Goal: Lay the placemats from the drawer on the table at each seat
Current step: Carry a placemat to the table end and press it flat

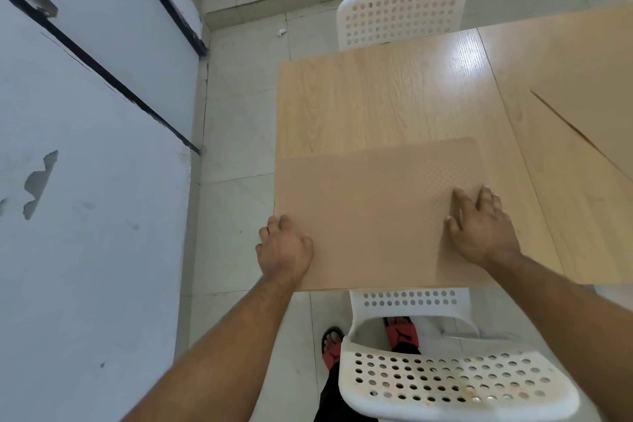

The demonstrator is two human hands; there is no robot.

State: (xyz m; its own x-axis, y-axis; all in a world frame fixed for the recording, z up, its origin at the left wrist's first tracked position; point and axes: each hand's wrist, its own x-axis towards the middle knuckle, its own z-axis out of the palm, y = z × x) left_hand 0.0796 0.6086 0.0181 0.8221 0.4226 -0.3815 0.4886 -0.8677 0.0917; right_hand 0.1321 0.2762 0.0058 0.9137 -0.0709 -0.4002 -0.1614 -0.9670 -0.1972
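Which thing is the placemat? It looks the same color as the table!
Find the light wooden table between the two white chairs with holes. The placemat lies flat at its near edge, under the left hand and right hand. It is duller and pinker, with tiny bumps, rounded corners and no wood grain.

A placemat (370, 205) lies flat on the near left corner of the worktop (394, 96), its left and near edges running along the worktop's own edges. The left hand (284, 250) sits at the placemat's near left corner, while the right hand (479, 226) rests flat on its near right part. One chair (445, 380) stands just before the worktop's near edge, a second chair (400, 15) stands behind the far edge, and a wall (85, 181) runs along the left across a strip of floor (236, 134).
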